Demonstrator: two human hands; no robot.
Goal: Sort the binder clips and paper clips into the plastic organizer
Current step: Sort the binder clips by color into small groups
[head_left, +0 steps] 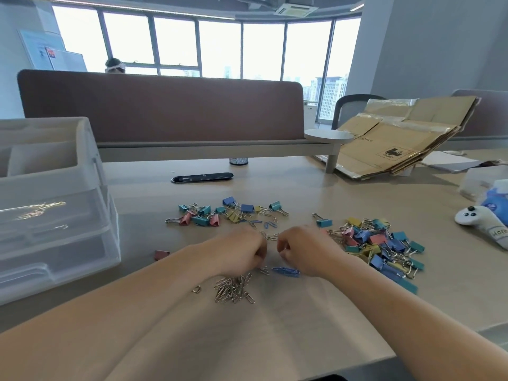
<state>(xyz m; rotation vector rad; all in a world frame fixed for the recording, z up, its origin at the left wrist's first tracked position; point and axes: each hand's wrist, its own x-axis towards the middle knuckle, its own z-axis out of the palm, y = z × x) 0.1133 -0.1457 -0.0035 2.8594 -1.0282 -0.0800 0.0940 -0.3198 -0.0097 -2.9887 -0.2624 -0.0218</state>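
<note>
- While the left hand curls inward and pinches a small tangle of paper clips, the right hand bends its fingers toward the same tangle. I cannot tell whether it actually grips any wire.
- The likeliest trouble is snagging. These clips are thin loops of bent wire that hook into one another, so a tug on one may drag a string of others or flick them across the smooth, pale table.
- A shiny silver heap lies just under the left wrist. A careless sweep of the forearm could scatter it toward the near edge.
- A few blue paper clips, coated and duller, lie between the wrists close to the silver ones, so the two kinds could get mixed.
- The big pile of binder clips sits to the right. They are folded painted metal in blue, teal, pink and yellow, with springy wire handles that interlock and may lift out in clumps.
- A smaller scatter of binder clips lies beyond the hands, and one pink binder clip lies alone to the left.
- The plastic organizer, translucent and boxy, stands at the table's left, well apart from the hands. Some silver clips glint inside one level.
- Small slick clips could slip from a pinch on the way there.
</note>
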